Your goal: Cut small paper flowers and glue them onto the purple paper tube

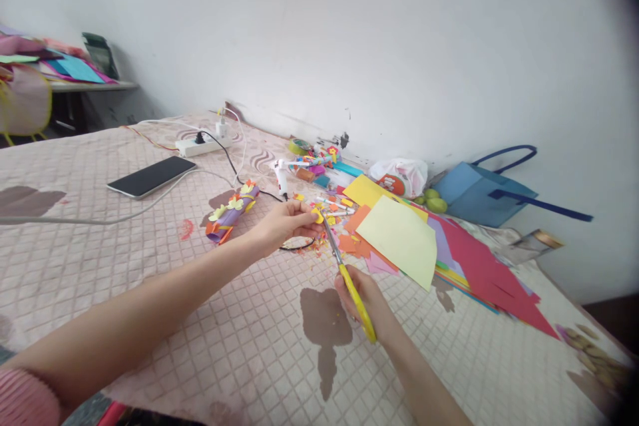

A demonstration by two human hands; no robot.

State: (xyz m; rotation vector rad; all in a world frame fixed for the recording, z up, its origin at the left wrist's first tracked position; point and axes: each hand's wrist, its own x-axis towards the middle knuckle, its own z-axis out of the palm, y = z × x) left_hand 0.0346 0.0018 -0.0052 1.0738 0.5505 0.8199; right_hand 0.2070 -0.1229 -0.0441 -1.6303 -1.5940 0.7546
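My left hand (289,224) pinches a small yellow paper piece (317,215) between thumb and fingertips. My right hand (363,299) is closed round the yellow handle of a pair of scissors (355,293), whose blades point up toward the yellow piece and meet its edge. Left of my left hand lies a purple paper roll (238,212) with yellow and orange paper flowers on it. Small coloured paper scraps (319,243) are scattered under and beyond both hands. Further right is a pale yellow sheet (399,237) on top of other coloured paper.
A white glue gun (281,180) stands behind my left hand, its black cable running on the cloth. A tablet (152,176) and a white power strip (202,144) lie at the left. Red sheets (489,266), green fruit (434,202) and a blue bag (482,193) are at the right.
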